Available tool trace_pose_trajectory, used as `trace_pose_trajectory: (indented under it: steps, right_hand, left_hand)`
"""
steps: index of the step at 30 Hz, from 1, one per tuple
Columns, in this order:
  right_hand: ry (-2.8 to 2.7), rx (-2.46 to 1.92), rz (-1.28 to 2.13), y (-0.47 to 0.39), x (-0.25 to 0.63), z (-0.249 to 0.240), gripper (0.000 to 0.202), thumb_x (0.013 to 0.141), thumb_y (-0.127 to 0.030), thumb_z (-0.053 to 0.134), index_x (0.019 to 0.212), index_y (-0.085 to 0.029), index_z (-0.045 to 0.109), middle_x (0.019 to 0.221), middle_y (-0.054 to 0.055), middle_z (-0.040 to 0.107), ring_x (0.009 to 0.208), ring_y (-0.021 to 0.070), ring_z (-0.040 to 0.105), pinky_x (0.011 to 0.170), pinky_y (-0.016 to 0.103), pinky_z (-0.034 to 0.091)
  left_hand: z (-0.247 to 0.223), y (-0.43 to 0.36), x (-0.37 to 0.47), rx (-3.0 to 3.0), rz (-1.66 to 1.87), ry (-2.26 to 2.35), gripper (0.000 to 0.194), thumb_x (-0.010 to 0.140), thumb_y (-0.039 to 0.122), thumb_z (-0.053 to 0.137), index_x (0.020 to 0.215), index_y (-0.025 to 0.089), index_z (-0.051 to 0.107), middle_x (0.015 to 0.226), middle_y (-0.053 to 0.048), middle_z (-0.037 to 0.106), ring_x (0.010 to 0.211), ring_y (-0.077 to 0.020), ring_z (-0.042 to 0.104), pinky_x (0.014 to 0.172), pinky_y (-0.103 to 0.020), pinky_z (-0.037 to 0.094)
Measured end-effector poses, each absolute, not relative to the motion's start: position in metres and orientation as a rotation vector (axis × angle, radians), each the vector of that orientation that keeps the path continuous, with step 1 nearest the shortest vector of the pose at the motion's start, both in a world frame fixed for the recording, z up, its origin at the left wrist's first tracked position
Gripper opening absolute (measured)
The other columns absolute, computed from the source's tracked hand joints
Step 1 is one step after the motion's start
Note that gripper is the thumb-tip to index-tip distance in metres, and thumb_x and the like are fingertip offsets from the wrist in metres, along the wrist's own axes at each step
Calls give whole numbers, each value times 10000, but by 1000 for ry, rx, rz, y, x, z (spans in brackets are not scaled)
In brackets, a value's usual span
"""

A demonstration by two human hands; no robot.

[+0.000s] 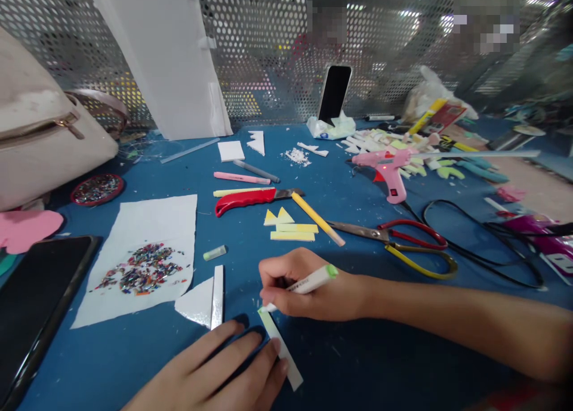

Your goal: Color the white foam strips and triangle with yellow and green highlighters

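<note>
My right hand [304,286] pinches a white marker with a green end [313,278]. Its tip meets the upper end of a narrow white foam strip [283,352], whose top part is tinted light green. Fingers stretched out flat, my left hand [224,369] rests on the table with its fingertips against the strip's left side. Just above that hand lie a white curved foam piece [197,302] and a shiny white strip [217,294]. A clear green marker cap [215,253] sits beyond them. Yellow-tinted triangles [277,216] and strips [293,232] lie above my right hand.
A red-handled cutter [246,201], scissors [421,238] and a pink glue gun [387,167] with a black cord lie farther back. Beads [143,271] cover a paper sheet [179,214] at left, near a dark phone [40,303]. Another phone [335,93] stands by the mesh wall.
</note>
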State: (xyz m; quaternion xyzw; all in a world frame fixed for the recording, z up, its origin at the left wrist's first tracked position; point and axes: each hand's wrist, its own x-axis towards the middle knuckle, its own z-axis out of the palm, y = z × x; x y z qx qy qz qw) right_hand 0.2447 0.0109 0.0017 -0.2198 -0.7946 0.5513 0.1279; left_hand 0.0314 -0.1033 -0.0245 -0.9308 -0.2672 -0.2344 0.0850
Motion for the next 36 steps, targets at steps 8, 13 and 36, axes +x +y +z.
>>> trace_pose_trajectory:
  steps: [8, 13, 36]
  right_hand:
    - [-2359, -553, 1581, 13, 245, 0, 321, 943, -321, 558, 679, -156, 477, 600, -50, 464, 552, 63, 379, 508, 179, 280]
    - [-2357, -583, 1571, 13, 245, 0, 298, 939, -332, 571, 708, -158, 499, 608, -54, 465, 553, 64, 384, 513, 177, 285]
    - [-2283, -638, 1664, 12, 245, 0, 345, 976, -331, 511, 683, -150, 491, 597, -52, 421, 549, 71, 346, 501, 205, 269]
  left_hand:
    - [-21, -104, 32, -2791, -674, -818, 359, 1069, 166, 380, 1131, 257, 723, 1125, 81, 713, 1056, -114, 596, 1261, -346, 116]
    - [-20, -106, 30, -2785, -677, -790, 367, 1077, 179, 370, 1118, 246, 728, 1102, 71, 716, 1047, -115, 600, 1260, -355, 116]
    - [-21, -103, 32, -2812, -693, -820, 351, 1074, 176, 386, 1114, 251, 727, 1109, 68, 710, 1048, -107, 602, 1250, -327, 136]
